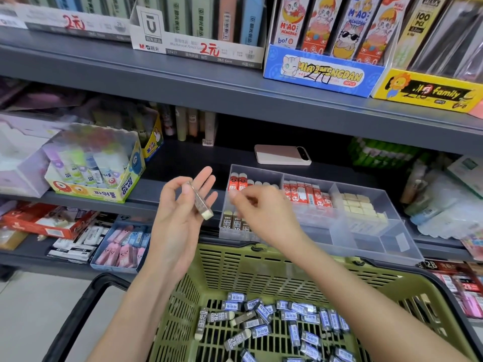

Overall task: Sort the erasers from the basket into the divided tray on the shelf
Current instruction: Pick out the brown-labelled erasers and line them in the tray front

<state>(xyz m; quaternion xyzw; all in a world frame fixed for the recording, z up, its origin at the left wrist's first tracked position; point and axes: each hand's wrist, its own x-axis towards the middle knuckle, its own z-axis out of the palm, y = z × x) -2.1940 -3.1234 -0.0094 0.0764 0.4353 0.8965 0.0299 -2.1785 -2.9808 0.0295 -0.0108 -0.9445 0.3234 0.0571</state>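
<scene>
My left hand pinches one sleeved eraser between thumb and fingers, above the green basket of loose erasers. My right hand, fingers curled with nothing visible in them, hovers over the divided tray on the shelf.

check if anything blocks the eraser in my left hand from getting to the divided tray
Only your own right hand does: it hovers over the tray's near-left compartments, between the held eraser and the divided tray. The tray is open-topped, and its right-hand compartments are unobstructed.
</scene>
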